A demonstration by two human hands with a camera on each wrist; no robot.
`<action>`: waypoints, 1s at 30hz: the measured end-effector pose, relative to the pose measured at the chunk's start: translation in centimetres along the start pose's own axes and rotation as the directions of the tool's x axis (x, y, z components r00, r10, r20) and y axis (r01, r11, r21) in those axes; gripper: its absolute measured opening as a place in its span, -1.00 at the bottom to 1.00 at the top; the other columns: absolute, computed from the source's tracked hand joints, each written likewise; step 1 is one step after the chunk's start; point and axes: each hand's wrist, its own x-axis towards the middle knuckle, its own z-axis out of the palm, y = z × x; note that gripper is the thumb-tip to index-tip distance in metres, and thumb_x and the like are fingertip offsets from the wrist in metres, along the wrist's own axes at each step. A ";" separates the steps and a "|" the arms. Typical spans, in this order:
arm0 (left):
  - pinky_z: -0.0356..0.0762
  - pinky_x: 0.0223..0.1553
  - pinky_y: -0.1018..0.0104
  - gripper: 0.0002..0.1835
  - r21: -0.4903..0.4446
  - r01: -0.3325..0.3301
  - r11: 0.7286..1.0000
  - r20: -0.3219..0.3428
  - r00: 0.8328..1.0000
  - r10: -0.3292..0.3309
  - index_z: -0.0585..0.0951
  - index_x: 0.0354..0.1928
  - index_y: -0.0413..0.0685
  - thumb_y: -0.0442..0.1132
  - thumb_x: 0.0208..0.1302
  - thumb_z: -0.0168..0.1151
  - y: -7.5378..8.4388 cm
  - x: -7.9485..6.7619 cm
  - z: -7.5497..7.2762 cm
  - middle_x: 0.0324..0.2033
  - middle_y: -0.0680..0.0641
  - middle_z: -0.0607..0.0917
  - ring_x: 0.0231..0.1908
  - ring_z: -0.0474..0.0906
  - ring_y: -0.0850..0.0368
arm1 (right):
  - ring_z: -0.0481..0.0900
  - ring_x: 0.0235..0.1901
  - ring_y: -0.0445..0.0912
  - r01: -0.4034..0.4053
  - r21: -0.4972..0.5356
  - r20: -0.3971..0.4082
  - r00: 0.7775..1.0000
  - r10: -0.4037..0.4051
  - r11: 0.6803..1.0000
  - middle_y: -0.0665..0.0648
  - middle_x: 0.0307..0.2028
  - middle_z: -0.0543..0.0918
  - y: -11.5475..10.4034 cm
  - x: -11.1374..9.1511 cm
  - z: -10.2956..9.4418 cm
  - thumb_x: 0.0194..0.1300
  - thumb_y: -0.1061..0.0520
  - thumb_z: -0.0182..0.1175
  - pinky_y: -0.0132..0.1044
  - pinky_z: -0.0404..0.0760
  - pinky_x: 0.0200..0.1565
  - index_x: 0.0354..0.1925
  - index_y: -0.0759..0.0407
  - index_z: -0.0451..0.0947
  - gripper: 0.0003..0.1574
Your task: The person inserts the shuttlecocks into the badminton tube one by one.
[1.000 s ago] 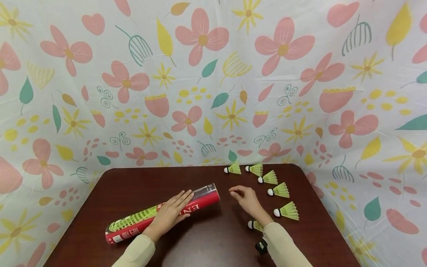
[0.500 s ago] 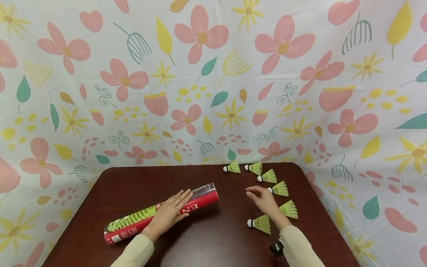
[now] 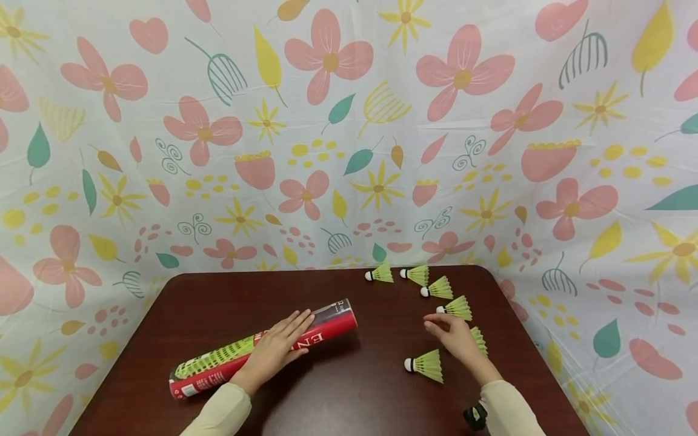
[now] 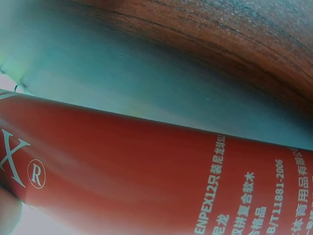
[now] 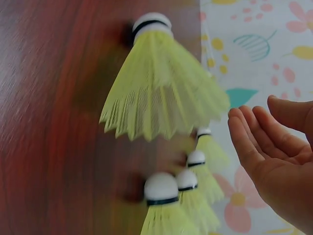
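Floral sheet [image 3: 349, 151] backed the dark desk [image 3: 338, 399]. Left hand [image 3: 277, 350] lay straight-fingered across the tube [image 3: 222, 361] on it; right hand [image 3: 458, 338], thumb and fingers parted, held nothing among the shuttlecocks [image 3: 429, 366]. Contact was unclear. Steady left pressure, pinching white heads [image 3: 408, 364], seemed wise.

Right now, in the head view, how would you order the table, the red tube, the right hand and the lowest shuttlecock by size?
Largest to smallest, as they look there:
1. Table
2. Red tube, though partly covered
3. Right hand
4. Lowest shuttlecock
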 end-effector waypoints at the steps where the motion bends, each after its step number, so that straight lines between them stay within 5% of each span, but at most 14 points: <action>1: 0.24 0.13 0.09 -0.14 0.000 0.001 1.000 -0.001 1.000 -0.001 0.19 0.30 -0.03 -0.03 -0.08 0.34 0.0 0.0 0.0 0.24 -0.08 0.27 0.23 0.17 0.03 | 0.60 -0.32 -0.05 -0.003 0.008 0.002 1.000 0.003 1.000 0.21 -0.28 0.64 0.2 -0.1 -0.2 0.19 0.08 0.14 -0.36 0.51 -0.45 -0.14 0.17 0.55 -0.72; 10: 0.22 0.13 0.12 -0.19 0.021 -0.001 1.000 0.016 1.000 0.001 0.17 0.31 0.00 0.06 0.02 0.24 -0.1 -0.1 0.0 0.26 -0.05 0.24 0.24 0.14 0.05 | 0.58 -0.23 0.05 -0.057 0.028 0.089 0.995 0.054 0.998 0.25 -0.20 0.61 1.9 -1.4 -2.0 0.20 0.07 0.12 -0.21 0.56 -0.30 -0.08 0.21 0.52 -0.65; 18: 0.25 0.12 0.09 -0.12 0.005 -0.006 1.000 0.020 1.000 0.006 0.17 0.30 -0.02 -0.05 -0.10 0.35 0.0 -0.2 0.1 0.26 -0.06 0.23 0.23 0.16 0.03 | 0.59 -0.35 0.04 -0.043 0.014 0.168 0.985 0.040 0.999 0.21 -0.36 0.63 2.8 -2.2 -2.5 0.20 0.02 0.11 -0.26 0.57 -0.33 -0.13 0.39 0.50 -0.56; 30: 0.26 0.11 0.09 -0.14 0.002 -0.022 1.000 -0.004 1.000 0.022 0.20 0.29 -0.02 -0.05 -0.09 0.35 -0.1 -0.2 0.1 0.28 -0.02 0.20 0.22 0.18 0.02 | 0.59 -0.40 0.04 -0.173 0.081 0.336 0.932 0.137 0.981 0.20 -0.42 0.61 3.0 -2.5 -2.1 0.20 -0.10 0.08 -0.19 0.59 -0.37 -0.32 0.38 0.56 -0.49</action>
